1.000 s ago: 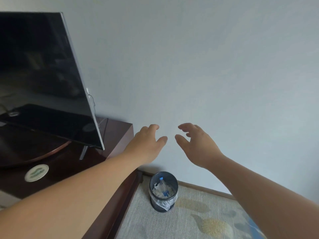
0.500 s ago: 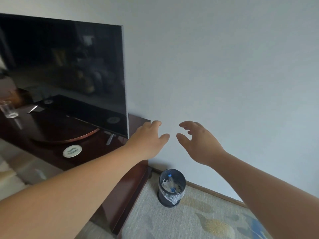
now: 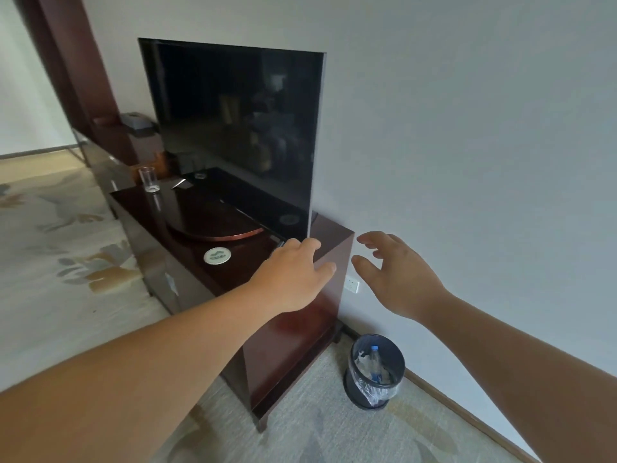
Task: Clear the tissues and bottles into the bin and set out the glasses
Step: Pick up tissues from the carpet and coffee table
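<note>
Bin [image 3: 374, 372] on floor below empty spread right hand [image 3: 397, 272], left hand [image 3: 293, 275] empty, glass [image 3: 148, 179] far left.

No legible text. The round white coaster [image 3: 217, 255] on the dark glossy wooden bench [image 3: 253, 262] bears a green emblem; its lettering is too small to read.

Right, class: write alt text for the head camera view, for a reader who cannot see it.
Two empty, open hands, left hand and right hand, reach forward beside a dark wooden cabinet carrying a television and a glass. A lined bin holding a plastic bottle stands on the carpet below.
</note>
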The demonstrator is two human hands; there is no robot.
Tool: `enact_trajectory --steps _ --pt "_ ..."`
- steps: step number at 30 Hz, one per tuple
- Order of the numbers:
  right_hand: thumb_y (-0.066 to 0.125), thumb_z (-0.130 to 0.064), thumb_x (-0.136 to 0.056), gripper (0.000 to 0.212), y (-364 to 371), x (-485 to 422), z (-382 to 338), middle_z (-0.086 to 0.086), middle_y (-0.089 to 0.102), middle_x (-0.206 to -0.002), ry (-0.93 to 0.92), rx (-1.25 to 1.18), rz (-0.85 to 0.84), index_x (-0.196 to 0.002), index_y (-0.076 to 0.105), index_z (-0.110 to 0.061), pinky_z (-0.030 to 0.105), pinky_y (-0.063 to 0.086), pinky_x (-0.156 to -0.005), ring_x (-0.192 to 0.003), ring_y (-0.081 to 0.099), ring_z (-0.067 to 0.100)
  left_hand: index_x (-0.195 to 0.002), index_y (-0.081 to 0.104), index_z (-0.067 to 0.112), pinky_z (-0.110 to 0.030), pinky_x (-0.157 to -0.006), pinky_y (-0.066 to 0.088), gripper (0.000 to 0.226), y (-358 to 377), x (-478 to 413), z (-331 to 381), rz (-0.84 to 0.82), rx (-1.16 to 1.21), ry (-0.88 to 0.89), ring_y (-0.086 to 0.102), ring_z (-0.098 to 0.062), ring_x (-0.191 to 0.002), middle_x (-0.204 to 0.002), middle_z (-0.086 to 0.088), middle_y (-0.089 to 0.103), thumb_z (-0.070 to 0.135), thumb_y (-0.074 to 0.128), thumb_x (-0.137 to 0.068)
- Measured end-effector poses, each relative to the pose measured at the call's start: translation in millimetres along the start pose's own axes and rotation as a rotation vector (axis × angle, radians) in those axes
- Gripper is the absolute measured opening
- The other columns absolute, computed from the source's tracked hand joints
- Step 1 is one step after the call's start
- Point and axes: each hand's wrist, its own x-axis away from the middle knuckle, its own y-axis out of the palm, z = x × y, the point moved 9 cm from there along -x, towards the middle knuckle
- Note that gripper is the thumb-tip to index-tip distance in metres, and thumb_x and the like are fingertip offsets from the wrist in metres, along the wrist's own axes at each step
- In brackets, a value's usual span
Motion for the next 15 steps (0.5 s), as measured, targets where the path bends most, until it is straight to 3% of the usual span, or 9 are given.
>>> enact_trajectory --steps 9,15 --pt "0.050 -0.042 -0.093 0.041 19.9 9.0 -17.3 -0.002 0.052 -0.135 -0.113 -0.050 -0.092 -0.132 0.049 -0.030 0.032 0.043 -0.096 -0.116 0.055 0.017 -0.140 0.036 0.026 -0.043 -0.096 0.043 0.058 0.6 26.4 -19.5 0.044 -0.015 -0.168 0.048 -0.026 -0.116 -0.137 -0.006 0.042 0.057 0.039 -0.091" --pt "0.049 -0.042 -0.095 0.040 43.7 4.9 -52.5 -0.005 0.053 -0.135 -0.200 -0.085 -0.159 -0.133 0.048 -0.031 0.024 0.038 -0.088 -0.114 0.056 0.014 -0.143 0.035 0.025 -0.040 -0.099 0.043 0.060 -17.1 50.2 -47.2 0.123 -0.012 -0.271 0.046 -0.022 -0.126 -0.145 -0.003 0.038 0.056 0.040 -0.091"
